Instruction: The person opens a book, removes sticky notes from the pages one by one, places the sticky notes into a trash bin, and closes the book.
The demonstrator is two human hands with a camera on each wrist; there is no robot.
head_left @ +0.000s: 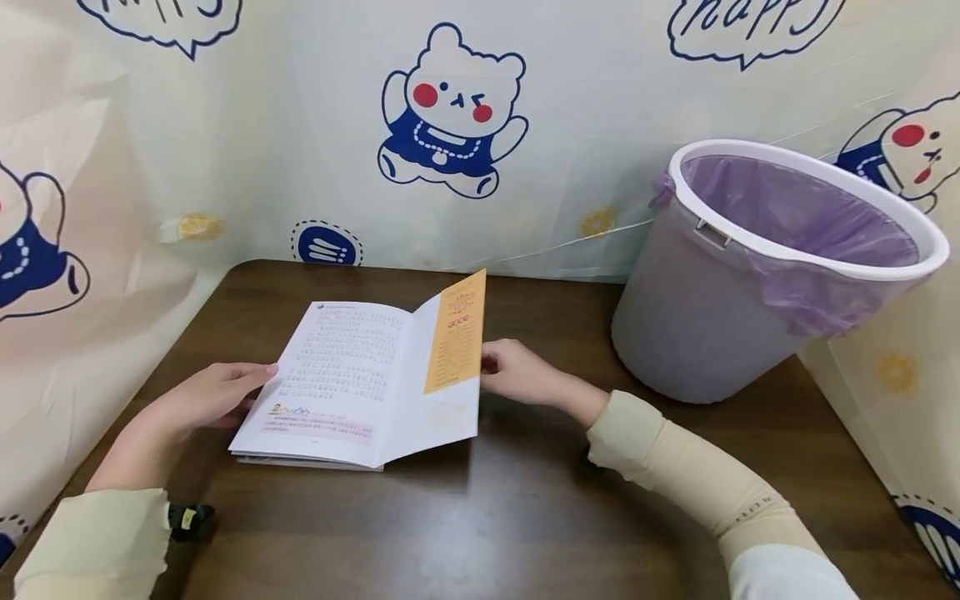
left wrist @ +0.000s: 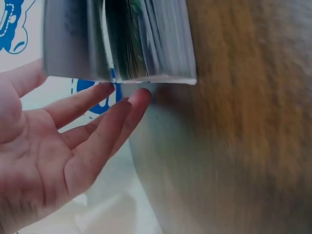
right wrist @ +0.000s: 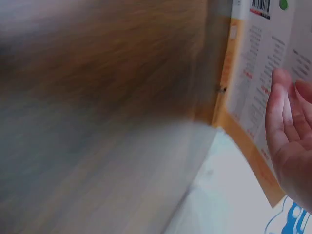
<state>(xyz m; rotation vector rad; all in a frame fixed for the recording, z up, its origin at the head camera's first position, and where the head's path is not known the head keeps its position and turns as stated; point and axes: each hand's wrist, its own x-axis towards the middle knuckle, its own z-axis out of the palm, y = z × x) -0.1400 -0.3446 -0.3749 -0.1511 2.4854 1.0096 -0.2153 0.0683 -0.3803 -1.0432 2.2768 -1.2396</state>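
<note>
An open book (head_left: 352, 358) lies on the brown table, its left page full of printed lines. The back cover (head_left: 450, 417) stands raised at a slant, with an orange printed panel on its inner side. At the book's left edge, the thumb of my left hand (head_left: 210, 396) touches the page margin. In the left wrist view, this hand's (left wrist: 73, 146) fingers spread loosely by the thick page block (left wrist: 170, 44). My right hand (head_left: 525, 372) is behind the raised cover, its fingertips partly hidden. In the right wrist view, its long fingers extend along the cover's printed outer side (right wrist: 253, 63).
A grey waste bin (head_left: 697, 308) lined with a purple bag (head_left: 810, 208) stands tilted at the table's back right. Behind the table (head_left: 480, 533) hangs a pale curtain (head_left: 585, 108) with bear prints. A dark band (head_left: 191, 521) is at my left wrist.
</note>
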